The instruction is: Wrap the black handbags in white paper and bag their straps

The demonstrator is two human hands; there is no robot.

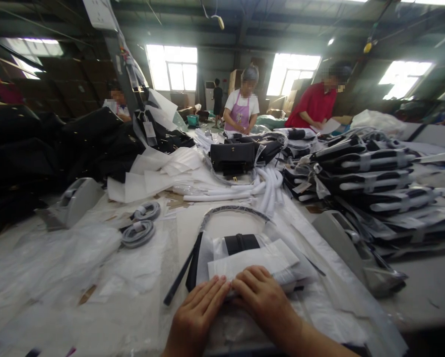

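Observation:
A black handbag (240, 243) lies in front of me, largely covered by white wrapping. Its long handle (222, 209), wrapped in clear film, arches away behind it, and a dark strap end sticks out at left. Across the bag's front lies a folded white sheet (257, 260). My left hand (198, 312) rests on the near edge of this wrapping, fingers stretched and side by side. Close beside it, my right hand (263, 300) has bent fingers gripping the same edge of the sheet. What is under both palms is hidden.
Grey tape dispensers (83, 201) stand left and right. Coiled grey cords (138, 233) lie left; white foam tubes (269, 188) and another black bag (232, 157) are beyond. Wrapped bags (374, 186) are stacked at right. Co-workers (241, 106) stand across the table.

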